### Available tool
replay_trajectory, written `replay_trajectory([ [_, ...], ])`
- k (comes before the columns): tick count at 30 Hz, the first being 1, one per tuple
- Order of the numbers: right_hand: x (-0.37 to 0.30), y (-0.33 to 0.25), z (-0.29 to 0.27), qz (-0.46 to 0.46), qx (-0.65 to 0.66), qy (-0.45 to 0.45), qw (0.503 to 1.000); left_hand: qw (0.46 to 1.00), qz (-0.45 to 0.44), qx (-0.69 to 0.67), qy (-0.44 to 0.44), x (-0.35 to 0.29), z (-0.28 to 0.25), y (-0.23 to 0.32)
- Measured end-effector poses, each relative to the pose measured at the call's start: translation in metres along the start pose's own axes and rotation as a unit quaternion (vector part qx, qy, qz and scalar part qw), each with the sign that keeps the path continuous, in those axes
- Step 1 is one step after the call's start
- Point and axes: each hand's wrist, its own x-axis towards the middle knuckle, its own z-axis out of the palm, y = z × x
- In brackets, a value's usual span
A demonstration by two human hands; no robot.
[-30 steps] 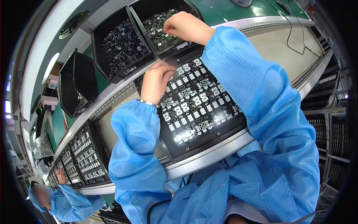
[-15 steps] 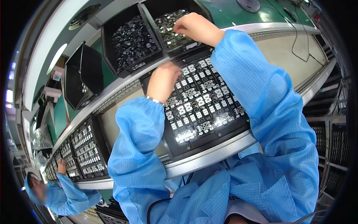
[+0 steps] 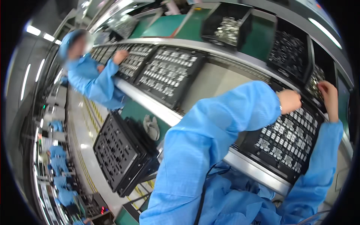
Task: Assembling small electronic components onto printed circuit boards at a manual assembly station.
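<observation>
Head view: circuit-board panel below the left hand; right hand at a parts bin.
The circuit-board panel (image 3: 287,137) lies in a black frame (image 3: 264,160) beside a metal rail (image 3: 247,166). Its near edge follows the rail, sloping down to the right; its side edges lean from upper right to lower left. Fisheye distortion prevents determination of the long axis. Panel surface: dark, with rows of white rectangular components and speckled clusters between. Left hand (image 3: 290,101): fingers curled down at the panel's far edge; grip cannot be determined. Right hand (image 3: 330,96): fingers bent at the bin of shiny metallic pieces (image 3: 317,77); whether one is pinched cannot be determined. The hands are apart. Adjacent: bin of dark pieces (image 3: 288,52). Sleeves (image 3: 210,131): creased blue fabric.
</observation>
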Motion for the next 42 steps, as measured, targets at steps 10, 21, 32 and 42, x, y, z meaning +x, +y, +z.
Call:
replay_trajectory([
  [10, 0.000, -0.011, -0.016, 0.039, 0.004, -0.024, 0.999, 1.000, -0.018, 0.003, 0.004, 0.014, 0.011, -0.001],
  [21, -0.060, -0.077, -0.040, 0.017, 0.019, -0.011, 1.000, 0.967, -0.117, 0.017, 0.225, 0.025, -0.068, -0.005],
  [32, -0.088, -0.127, -0.020, 0.024, 0.089, -0.059, 0.994, 0.972, -0.202, 0.099, -0.064, 0.065, -0.065, -0.078],
  [42, -0.089, -0.149, 0.005, 0.027, 0.153, -0.142, 0.978, 0.977, -0.155, 0.146, 0.009, 0.043, -0.085, -0.098],
])
